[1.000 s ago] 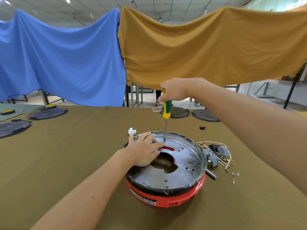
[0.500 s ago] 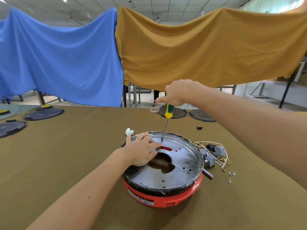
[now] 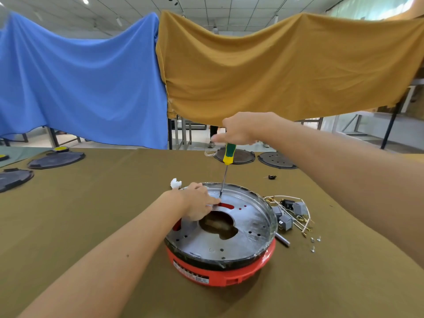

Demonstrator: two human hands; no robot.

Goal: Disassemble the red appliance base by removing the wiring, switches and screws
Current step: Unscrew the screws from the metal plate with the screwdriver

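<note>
A big blue cloth (image 3: 80,83) and a big yellow-brown cloth (image 3: 286,70) hang behind a wide table (image 3: 80,226) covered in brown-green cloth, with dark round lids (image 3: 56,159) far back. The red appliance base (image 3: 221,269) sits in the middle of the table, near the front, with a round silver plate (image 3: 252,223) on top and wires and grey switches (image 3: 291,213) and small screws (image 3: 314,243) beside it. The left hand (image 3: 197,204) rests on the plate with its fingers laid out, and the right hand (image 3: 241,129) grips a green and yellow screwdriver (image 3: 227,165) whose tip touches the plate.

Just one head-worn wide-angle cam, looking forward and down across the olive table (image 3: 68,226), close above both forearms, hanging cloths behind.
</note>
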